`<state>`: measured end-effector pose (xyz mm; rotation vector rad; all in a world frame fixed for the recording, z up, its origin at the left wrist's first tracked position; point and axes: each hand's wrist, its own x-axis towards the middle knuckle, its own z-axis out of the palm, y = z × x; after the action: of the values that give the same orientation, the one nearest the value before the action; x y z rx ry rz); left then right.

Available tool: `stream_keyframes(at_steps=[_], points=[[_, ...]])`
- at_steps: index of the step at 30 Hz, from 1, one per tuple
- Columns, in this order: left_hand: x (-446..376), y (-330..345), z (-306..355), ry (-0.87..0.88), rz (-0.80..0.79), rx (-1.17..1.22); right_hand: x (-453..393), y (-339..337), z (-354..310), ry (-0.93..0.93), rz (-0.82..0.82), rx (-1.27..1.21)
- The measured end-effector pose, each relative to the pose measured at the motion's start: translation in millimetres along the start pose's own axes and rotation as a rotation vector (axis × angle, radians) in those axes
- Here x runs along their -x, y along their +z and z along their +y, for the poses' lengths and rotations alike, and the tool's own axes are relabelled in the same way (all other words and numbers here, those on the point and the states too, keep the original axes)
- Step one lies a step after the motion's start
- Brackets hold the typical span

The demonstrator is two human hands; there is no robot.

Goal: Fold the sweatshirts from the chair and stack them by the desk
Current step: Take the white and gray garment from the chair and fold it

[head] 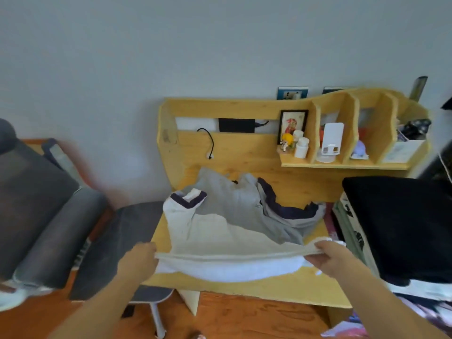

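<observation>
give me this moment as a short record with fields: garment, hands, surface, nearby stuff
garment: grey sweatshirt with dark trim, spread on the desk, hem lifted toward the person
left hand: left hand grips the hem's left end
right hand: right hand grips the hem's right end
surface: wooden desk with shelf compartments at the back
nearby: grey chair to the left; black fabric on a pile to the right
fold state: not yet folded

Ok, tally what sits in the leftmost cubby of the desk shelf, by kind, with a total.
Framed picture: 1
White bottles: 2
Yellow-topped figurine: 1
Total: 4
</observation>
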<state>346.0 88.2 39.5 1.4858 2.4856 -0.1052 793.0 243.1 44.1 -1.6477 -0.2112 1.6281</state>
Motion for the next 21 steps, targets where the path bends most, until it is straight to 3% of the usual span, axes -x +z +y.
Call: stream_keyframes(at_steps=[3,5,7,9,12,14,17,19,21], points=[[0.5,-44.7,25.7,-0.121,0.444,0.403,15.5,13.2,-30.2,-0.150,-0.056,-0.192],[17.0,-66.7,37.3,-0.107,0.711,0.568,41.6,5.4,-35.7,-0.318,-0.166,-0.270],[25.0,-57.3,29.8,-0.038,0.768,0.508,53.9,-16.7,-23.7,-0.445,-0.206,-0.289],[27.1,-16.6,10.0,0.007,0.623,0.303,41.0,-42.2,5.7,-0.397,-0.155,-0.210],[26.2,51.9,-16.6,-0.019,0.304,-0.001,-4.6,-65.2,63.0,-0.085,-0.030,0.045],[26.5,83.2,-19.1,-0.092,0.147,-0.074,-34.3,-71.9,92.1,0.005,0.005,0.247],[22.3,116.1,-27.2,-0.169,-0.017,-0.050,-49.1,-72.4,110.0,0.006,0.033,0.425],[18.9,135.9,-31.7,0.004,-0.118,-0.127,-47.9,-69.2,109.2,-0.052,0.118,0.612],[19.4,138.5,-21.1,0.178,-0.191,-0.167,-46.1,-63.9,105.3,-0.217,0.290,0.972]])
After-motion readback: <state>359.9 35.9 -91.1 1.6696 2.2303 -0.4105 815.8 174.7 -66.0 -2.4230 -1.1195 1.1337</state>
